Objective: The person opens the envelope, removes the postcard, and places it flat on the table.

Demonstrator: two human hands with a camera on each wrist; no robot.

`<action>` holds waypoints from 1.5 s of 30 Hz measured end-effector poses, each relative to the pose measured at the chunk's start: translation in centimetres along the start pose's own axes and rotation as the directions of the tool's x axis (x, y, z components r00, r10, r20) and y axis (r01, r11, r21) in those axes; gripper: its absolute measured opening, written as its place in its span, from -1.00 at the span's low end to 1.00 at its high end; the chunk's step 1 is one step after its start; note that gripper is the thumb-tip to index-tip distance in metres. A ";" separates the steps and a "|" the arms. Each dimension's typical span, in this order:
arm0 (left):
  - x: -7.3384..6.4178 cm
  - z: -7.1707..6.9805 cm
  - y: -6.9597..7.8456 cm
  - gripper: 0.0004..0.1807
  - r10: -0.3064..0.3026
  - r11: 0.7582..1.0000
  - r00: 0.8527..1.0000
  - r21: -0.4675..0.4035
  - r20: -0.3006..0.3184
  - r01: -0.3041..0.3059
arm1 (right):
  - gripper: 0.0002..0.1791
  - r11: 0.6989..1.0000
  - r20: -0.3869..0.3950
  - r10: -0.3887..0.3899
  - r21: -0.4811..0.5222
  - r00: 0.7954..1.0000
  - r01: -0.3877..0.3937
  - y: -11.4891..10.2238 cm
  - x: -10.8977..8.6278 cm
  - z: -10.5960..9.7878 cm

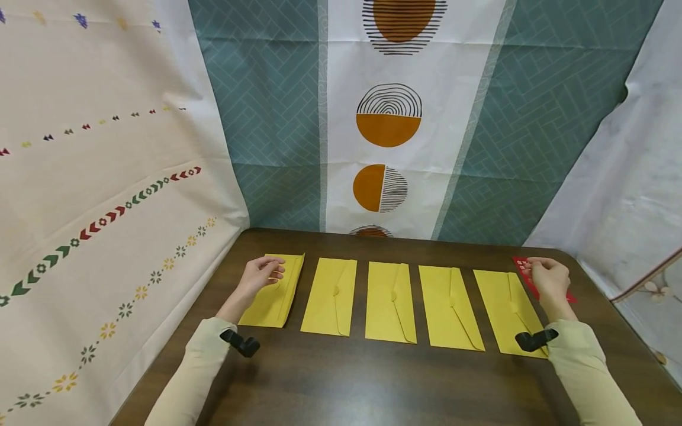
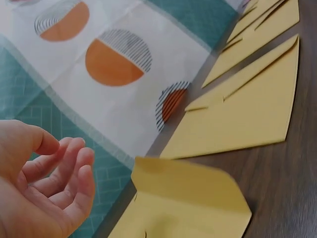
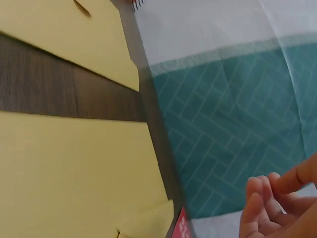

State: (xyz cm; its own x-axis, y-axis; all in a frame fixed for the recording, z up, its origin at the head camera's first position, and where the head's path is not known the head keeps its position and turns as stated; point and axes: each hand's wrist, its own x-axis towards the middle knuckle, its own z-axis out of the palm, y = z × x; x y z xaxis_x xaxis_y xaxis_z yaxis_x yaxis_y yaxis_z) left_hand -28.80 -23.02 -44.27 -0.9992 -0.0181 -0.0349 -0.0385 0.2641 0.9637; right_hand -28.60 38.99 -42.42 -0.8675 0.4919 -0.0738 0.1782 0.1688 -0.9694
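My left hand [image 1: 261, 273] hovers over the leftmost yellow envelope [image 1: 269, 310], its fingers loosely bent and nothing between them. In the left wrist view that envelope's flap [image 2: 190, 181] stands raised. Over at the right, my right hand [image 1: 551, 278] is above a red printed paper piece [image 1: 522, 267], which it partly covers. Its thumb and fingers curl loosely, and the right wrist view shows no object in them. Just left of this hand lies the rightmost yellow envelope [image 1: 498, 302], partly hidden by the wrist strap.
Between the hands, three more yellow envelopes lie in the row: one [image 1: 322, 299] on the left, one [image 1: 380, 302] central, one [image 1: 439, 307] on the right, flaps folded over. The brown table [image 1: 351, 378] meets a patterned cloth [image 1: 277, 118] at its back edge.
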 end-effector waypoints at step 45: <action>-0.4 4.7 1.6 -0.51 -0.039 0.998 0.960 -0.033 0.278 0.050 | -0.62 0.740 0.494 -0.345 -0.381 0.798 0.555 -2.5 -4.8 7.2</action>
State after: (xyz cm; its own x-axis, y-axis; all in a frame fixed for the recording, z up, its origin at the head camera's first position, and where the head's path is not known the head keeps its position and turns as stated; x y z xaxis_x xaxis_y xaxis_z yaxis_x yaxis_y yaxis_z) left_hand -28.48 -18.05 -43.99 -0.9598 0.2406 -0.1447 -0.0881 0.2313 0.9689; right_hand -28.23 30.08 -41.31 -0.9833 -0.0871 0.1595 -0.1725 0.7233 -0.6687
